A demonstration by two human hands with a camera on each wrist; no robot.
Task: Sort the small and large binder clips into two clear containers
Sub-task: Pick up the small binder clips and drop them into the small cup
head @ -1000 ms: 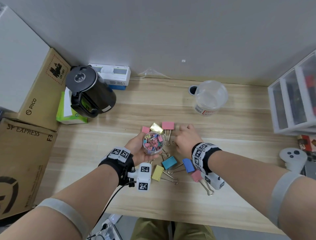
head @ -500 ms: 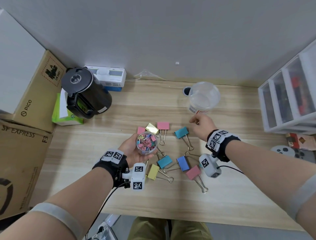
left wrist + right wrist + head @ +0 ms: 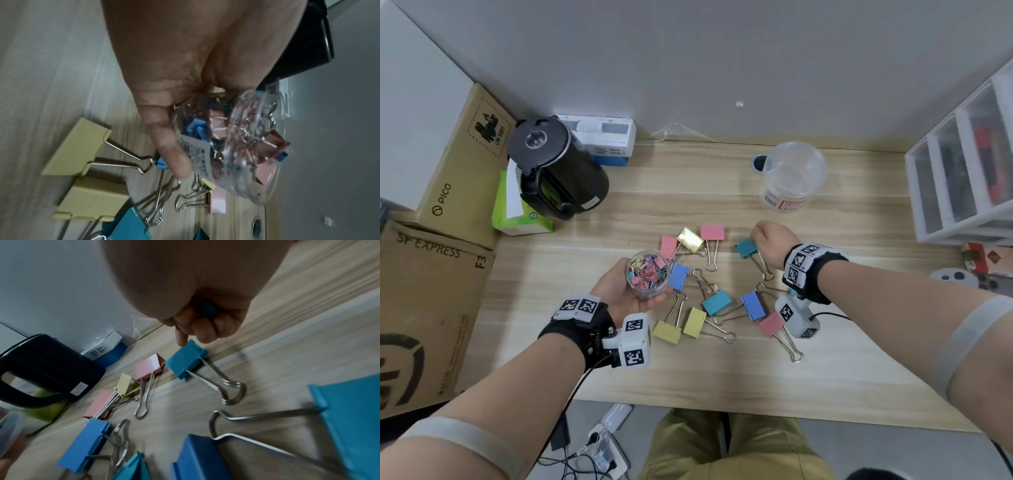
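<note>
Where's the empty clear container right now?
In the head view, the empty clear container stands at the back right of the wooden desk, beside a round cable hole, beyond the right hand.

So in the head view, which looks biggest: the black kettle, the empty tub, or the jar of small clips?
1. Black kettle
2. Empty tub
3. Jar of small clips, held in the left hand, nearer the camera yet smallest.

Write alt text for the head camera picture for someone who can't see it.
The left hand holds a small clear container full of small binder clips while the right hand reaches a teal large clip on the wooden desk. An empty clear container stands behind.
</note>
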